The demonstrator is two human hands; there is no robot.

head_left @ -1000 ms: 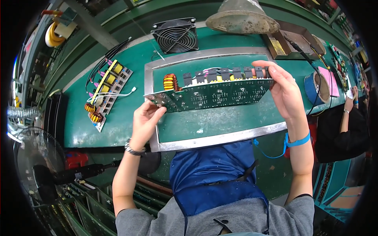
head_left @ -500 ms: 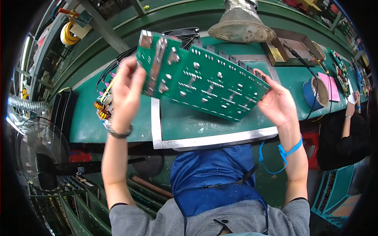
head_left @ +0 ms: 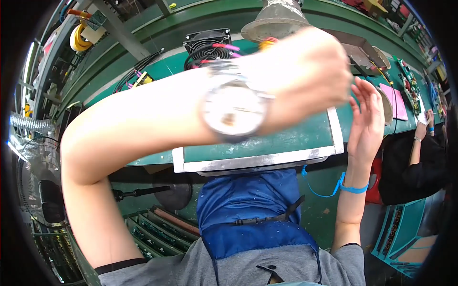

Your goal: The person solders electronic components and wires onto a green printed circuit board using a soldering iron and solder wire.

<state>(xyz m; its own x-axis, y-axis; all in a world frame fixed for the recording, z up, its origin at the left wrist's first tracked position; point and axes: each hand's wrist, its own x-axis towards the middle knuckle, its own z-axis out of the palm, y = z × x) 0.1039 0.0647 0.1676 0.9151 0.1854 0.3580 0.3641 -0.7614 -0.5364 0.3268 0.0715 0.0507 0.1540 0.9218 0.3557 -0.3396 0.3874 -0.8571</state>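
Green worktop (head_left: 257, 153) lies beneath a blurred left hand (head_left: 312, 71) — its grip impossible to tell, an orange coil (head_left: 268, 43) part-hidden behind it — and an open right hand (head_left: 367, 117) just beside.

I can read no words, numbers or signs anywhere. The round white dial of the watch (head_left: 234, 107) on the wrist of my left hand (head_left: 310, 74) faces up, but it is too blurred for any figures to be made out; a small brownish patch low on the dial is smeared as well. The pink sheet (head_left: 397, 106) on the bench (head_left: 262, 138), and the white paper (head_left: 421, 118) by a co-worker's hand (head_left: 421, 129), are too small and far off for me to tell any print.
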